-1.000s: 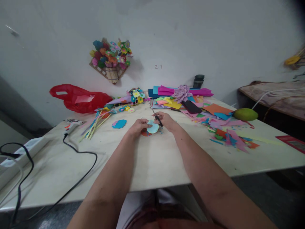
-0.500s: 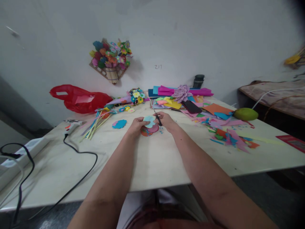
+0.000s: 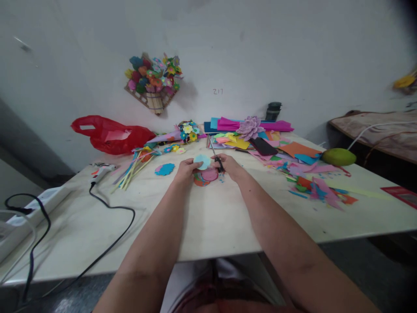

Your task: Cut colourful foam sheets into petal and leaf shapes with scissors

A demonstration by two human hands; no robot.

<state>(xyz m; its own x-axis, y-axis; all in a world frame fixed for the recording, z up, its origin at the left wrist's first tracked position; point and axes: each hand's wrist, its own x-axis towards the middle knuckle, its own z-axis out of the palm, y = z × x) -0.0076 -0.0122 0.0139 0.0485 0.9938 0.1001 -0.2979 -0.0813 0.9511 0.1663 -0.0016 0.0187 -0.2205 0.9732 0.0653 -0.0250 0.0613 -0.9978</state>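
At the far left of the frame a white power strip runs off the edge, so I see only part of it. One black cable loops from there up to a glue gun left of centre, too small to make out in detail. Above it, one red plastic bag lies against the wall, and beside that a bundle of thin sticks, too many and too blurred to count. One blue scalloped cutout lies flat just left of my hands.

In the middle of the frame my left hand pinches one pale blue paper disc between thumb and fingertips, held above the table. Under it lie a pink cutout and an orange one, half covered. My right hand is closed around one pair of scissors; the handles are hidden in my grip, the blades point up beside the disc.

Right of centre a heap of coloured paper overlaps too much to count. One green fruit sits at the right.
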